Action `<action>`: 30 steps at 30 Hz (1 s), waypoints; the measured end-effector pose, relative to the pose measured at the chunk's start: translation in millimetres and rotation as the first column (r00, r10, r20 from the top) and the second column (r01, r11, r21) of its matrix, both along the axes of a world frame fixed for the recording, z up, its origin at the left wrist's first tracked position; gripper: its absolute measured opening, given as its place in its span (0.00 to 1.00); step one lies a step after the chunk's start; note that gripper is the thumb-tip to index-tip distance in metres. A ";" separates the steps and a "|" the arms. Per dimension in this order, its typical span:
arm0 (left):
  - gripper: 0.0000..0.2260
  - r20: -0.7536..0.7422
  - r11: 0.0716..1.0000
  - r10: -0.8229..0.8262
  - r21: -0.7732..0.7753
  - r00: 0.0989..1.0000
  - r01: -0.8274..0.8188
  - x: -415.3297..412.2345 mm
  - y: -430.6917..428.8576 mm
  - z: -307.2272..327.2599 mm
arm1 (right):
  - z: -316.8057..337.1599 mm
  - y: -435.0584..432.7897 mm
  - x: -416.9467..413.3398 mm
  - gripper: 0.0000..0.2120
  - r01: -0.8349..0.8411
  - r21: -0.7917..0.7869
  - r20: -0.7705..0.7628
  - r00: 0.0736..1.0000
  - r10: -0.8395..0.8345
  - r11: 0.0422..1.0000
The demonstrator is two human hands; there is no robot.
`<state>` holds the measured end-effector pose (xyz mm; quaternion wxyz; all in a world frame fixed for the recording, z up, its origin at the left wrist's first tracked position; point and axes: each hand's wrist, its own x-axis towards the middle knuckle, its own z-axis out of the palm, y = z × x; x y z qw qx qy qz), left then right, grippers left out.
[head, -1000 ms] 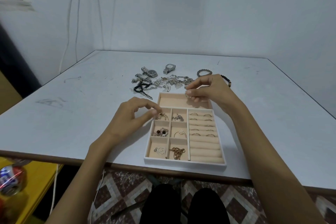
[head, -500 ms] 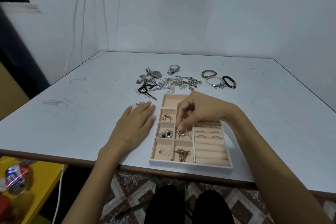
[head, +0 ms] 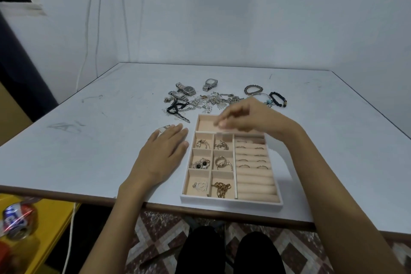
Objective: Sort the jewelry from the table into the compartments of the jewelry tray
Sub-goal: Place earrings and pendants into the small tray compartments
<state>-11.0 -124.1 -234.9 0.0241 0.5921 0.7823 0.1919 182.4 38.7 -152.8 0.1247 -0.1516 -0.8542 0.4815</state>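
Note:
The beige jewelry tray (head: 231, 201) sits near the table's front edge. Its small left compartments hold gold and silver pieces, among them a gold ring (head: 222, 162) in the middle cell. Thin rings stand in the roll slots (head: 253, 162) on the right. My left hand (head: 162, 155) lies flat on the table beside the tray's left wall, and a small silver piece (head: 164, 128) shows at its fingertips. My right hand (head: 246, 118) hovers, blurred, over the tray's far long compartment, fingers loosely bent and nothing visible in them. The unsorted jewelry pile (head: 213, 101) lies just beyond the tray.
Two silver watches (head: 210, 84) (head: 189, 90) lie behind the pile. A beaded bracelet (head: 253, 89) and a black bead bracelet (head: 277, 99) are at its right. A crushed can (head: 19, 220) rests on a yellow surface at lower left. Cables hang down the wall.
My right hand set a ring into the tray's middle cell, then lifted back toward the far end. My left hand flattened onto the table beside the tray.

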 end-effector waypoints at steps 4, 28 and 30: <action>0.29 -0.013 1.000 0.007 -0.007 1.000 -0.007 0.2 -0.6 0.6 | 0.3 36.9 10.0 0.08 0.380 -0.229 -0.249 0.867 -0.431 0.896; 0.28 0.016 0.999 0.001 0.032 1.000 -0.001 0.0 -1.3 -0.4 | -62.1 110.4 14.3 0.14 0.757 0.466 -0.114 0.565 -0.817 0.458; 0.28 0.019 0.999 0.001 0.033 1.000 -0.002 -0.4 -1.2 0.1 | -60.7 106.8 10.4 0.15 0.725 0.523 -0.119 0.582 -0.804 0.447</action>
